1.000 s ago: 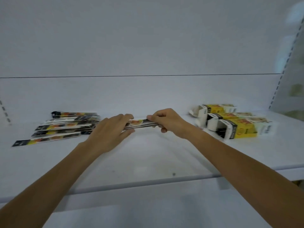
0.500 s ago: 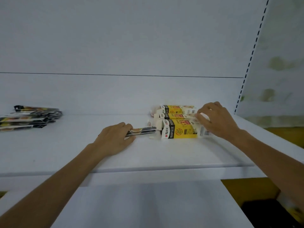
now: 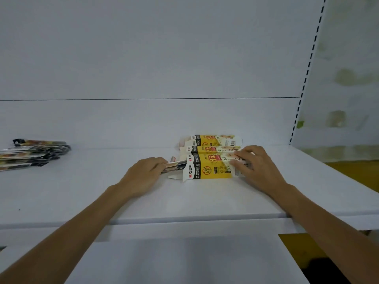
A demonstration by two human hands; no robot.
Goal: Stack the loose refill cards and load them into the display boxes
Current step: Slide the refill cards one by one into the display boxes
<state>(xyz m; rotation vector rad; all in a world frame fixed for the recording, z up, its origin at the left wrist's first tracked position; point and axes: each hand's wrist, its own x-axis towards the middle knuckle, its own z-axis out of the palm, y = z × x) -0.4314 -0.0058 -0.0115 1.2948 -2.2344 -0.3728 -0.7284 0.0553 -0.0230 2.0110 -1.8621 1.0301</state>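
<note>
Status: loading under way, not complete. The left grip grasps a squared stack of refill cards. The stack's leading end has entered the open mouth of the nearest display box; the rest projects.

The right grip is released, fingers laid flat on that box's far end, bracing it on the shelf. The middle box and rear box lie packed close behind; their contents cannot be told.

A loose pile of cards lies well apart at left, outstanding.

Cards: long, narrow, glossy. Boxes: thin yellow printed carton with open flaps, likely easily crushed.
</note>
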